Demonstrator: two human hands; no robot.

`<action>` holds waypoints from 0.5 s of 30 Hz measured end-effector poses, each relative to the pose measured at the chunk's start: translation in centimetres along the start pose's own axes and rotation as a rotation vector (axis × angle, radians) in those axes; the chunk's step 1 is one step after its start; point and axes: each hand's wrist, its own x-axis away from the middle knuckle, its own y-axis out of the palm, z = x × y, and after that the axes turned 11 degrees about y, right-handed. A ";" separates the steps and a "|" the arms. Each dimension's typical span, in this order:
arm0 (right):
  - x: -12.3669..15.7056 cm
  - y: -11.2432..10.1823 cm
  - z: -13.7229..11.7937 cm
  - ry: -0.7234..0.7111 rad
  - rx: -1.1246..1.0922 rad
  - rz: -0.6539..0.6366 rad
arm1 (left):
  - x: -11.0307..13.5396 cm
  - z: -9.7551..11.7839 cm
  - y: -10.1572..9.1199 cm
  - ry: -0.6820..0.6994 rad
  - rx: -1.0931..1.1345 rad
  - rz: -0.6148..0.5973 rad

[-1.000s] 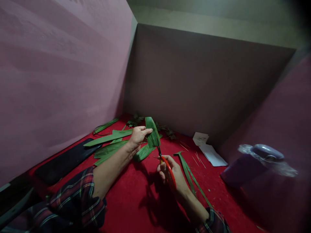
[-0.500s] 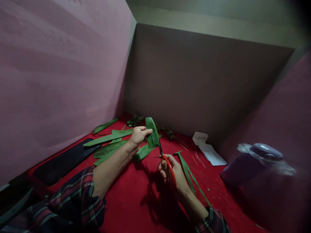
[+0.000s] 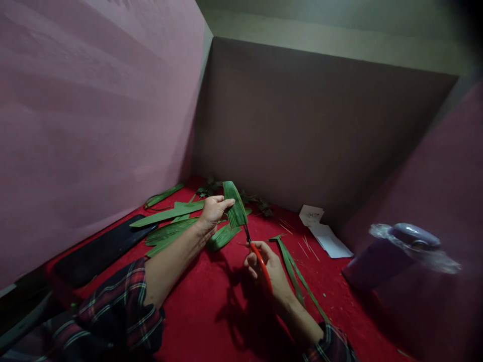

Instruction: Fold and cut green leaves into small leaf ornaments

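Observation:
Pinched between the thumb and fingers of my left hand point(image 3: 214, 213) is a short, wide piece of green leaf point(image 3: 235, 203), held upright above the red cloth. My right hand point(image 3: 269, 266) is closed round the red handles of a pair of scissors point(image 3: 263, 269). The dark blades point up and away from me, with their tips at the lower right corner of the leaf piece. Whether the blades are parted there is too small to tell. Long cut leaves point(image 3: 168, 215) lie under and left of my left forearm.
Narrow leaf strips point(image 3: 292, 269) lie right of my right hand. Beyond are thin sticks point(image 3: 306, 246), white paper point(image 3: 330, 241) and a purple container with plastic wrap point(image 3: 381, 259). A black tray-like object point(image 3: 96, 251) lies at left. Walls enclose the red cloth point(image 3: 192, 311).
The leaf piece and my left hand have shifted slightly left. My right hand with the scissors has moved a little the same way, the blades staying at the leaf's lower corner.

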 end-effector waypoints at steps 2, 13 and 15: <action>0.1 0.2 -0.1 -0.004 -0.003 -0.010 | 0.0 0.0 0.0 -0.003 0.007 -0.003; 0.1 0.3 -0.1 0.006 -0.003 0.014 | 0.7 0.5 0.6 -0.021 0.031 -0.027; 0.1 0.3 0.0 0.008 -0.020 0.010 | 0.8 0.5 0.7 -0.015 0.038 -0.035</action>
